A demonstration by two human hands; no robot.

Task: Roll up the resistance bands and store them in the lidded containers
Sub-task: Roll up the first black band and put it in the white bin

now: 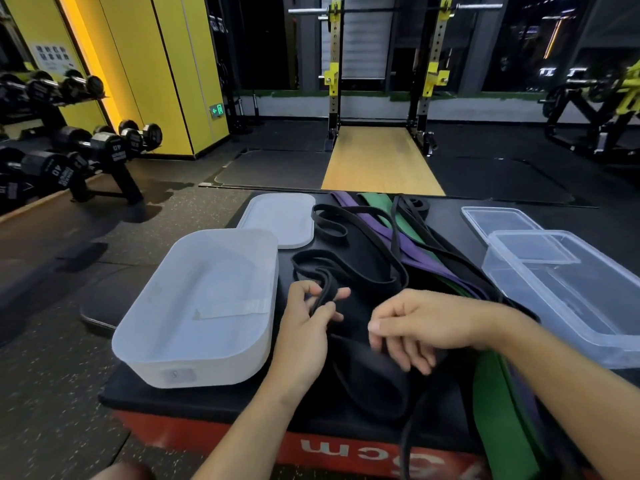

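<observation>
- My left hand [308, 327] pinched a loop of the thin black band [325, 294] between thumb and fingers. My right hand [419, 327] hung just beside it, fingers curled and blurred; I could not tell whether it gripped anything.
- Early stage, by my judgement: the black, purple band [415, 263] and green band [502, 403] lay loose and tangled across the worktop [446, 216], some trailing over its near edge.
- White container [194, 363] at my left and clear container [519, 237] at my right held no bands. The white lid [280, 220] and clear lid [502, 220] were off, behind them.
</observation>
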